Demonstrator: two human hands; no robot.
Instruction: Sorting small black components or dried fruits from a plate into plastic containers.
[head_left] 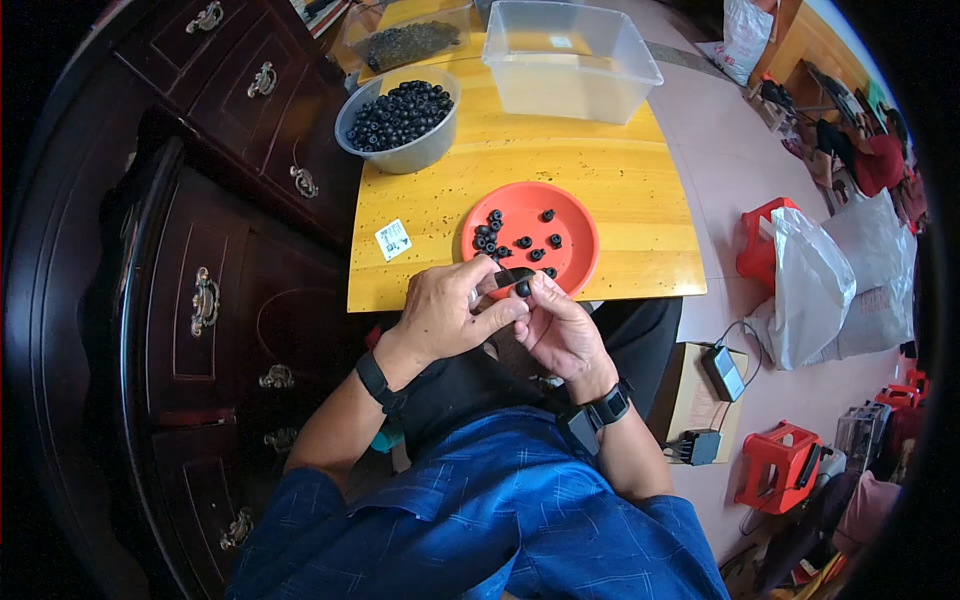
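Holding a small black part (pixel 518 281) between both hands, the person works just over the near edge of the yellow table (pixel 620 190), in front of the orange plate (pixel 578 225). The part looks short and dark, its long axis running roughly left to right between the fingertips, with a rounded black bit at its right end; which end faces where is too small to tell. The left hand (pixel 450 312) curls round it from the left, thumb and forefinger closed together on the part. The right hand (pixel 562 325) meets it from the right, its fingertips pinched on the same part, palm turned up. The two hands touch at the fingertips.

On the plate lie several small black rings (pixel 512 240), scattered loosely. Farther back on the table stands a grey bowl (pixel 412 155) heaped with more black rings, and behind it a clear plastic tub (pixel 570 85). A small white label (pixel 392 239) lies on the table left of the plate. A dark wooden cabinet (pixel 210 300) stands along the left.
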